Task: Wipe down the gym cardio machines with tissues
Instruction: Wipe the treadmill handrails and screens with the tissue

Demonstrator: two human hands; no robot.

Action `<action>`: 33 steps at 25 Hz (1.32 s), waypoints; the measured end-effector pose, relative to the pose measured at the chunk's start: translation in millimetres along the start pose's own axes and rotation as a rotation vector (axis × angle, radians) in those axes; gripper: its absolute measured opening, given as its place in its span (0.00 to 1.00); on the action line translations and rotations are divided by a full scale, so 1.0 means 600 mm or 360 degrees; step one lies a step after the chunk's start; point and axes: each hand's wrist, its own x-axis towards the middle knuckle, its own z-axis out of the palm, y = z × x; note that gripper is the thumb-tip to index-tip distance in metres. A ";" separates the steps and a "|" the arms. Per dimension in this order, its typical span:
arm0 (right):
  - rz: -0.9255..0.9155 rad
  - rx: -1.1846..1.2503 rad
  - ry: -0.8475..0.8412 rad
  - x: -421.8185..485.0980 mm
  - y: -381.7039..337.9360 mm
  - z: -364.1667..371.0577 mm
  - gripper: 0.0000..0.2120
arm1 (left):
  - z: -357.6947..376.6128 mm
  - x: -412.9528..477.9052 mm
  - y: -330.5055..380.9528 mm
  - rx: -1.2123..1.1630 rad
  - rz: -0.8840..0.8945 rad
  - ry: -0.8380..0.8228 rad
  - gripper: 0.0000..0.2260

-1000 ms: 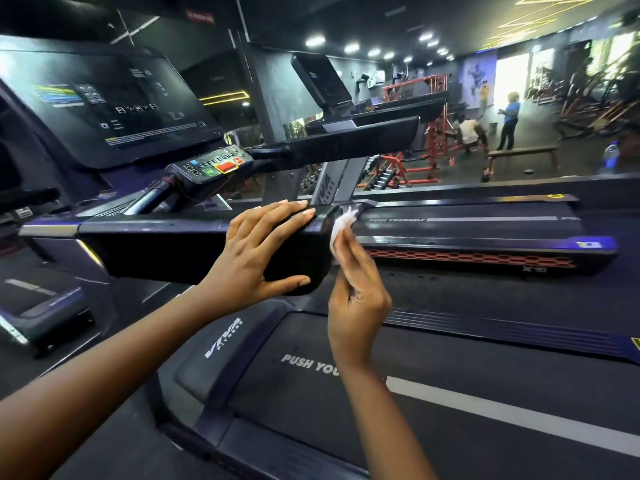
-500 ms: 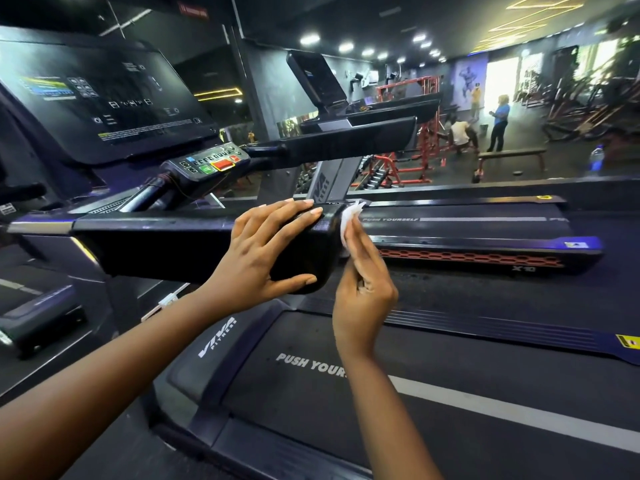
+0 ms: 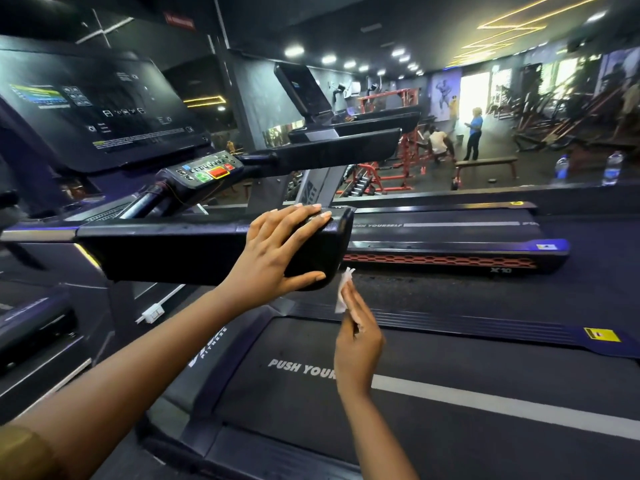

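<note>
**Tissue (image 3: 343, 289) at the lower corner of the handrail (image 3: 173, 251) end**

I saw the left hand (image 3: 280, 251) wrapped round the black handrail near its rounded end, 4 fingers over the top edge and the thumb under the bottom edge. The right hand (image 3: 358, 337) pinched the white tissue just below that end's lower corner; I could not tell whether it touched. To the right of the end, open air stood above the treadmill belt (image 3: 450, 427), with the next treadmill (image 3: 450, 247) well apart behind.

"PUSH YOUR" on near belt (image 3: 433, 445); "X10" on far treadmill frame (image 3: 450, 249).
</note>
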 end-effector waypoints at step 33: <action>0.0155 -0.1166 -0.1395 0.378 0.054 -0.647 0.15 | 0.222 0.131 0.586 -0.0606 -0.1182 -0.1059 0.22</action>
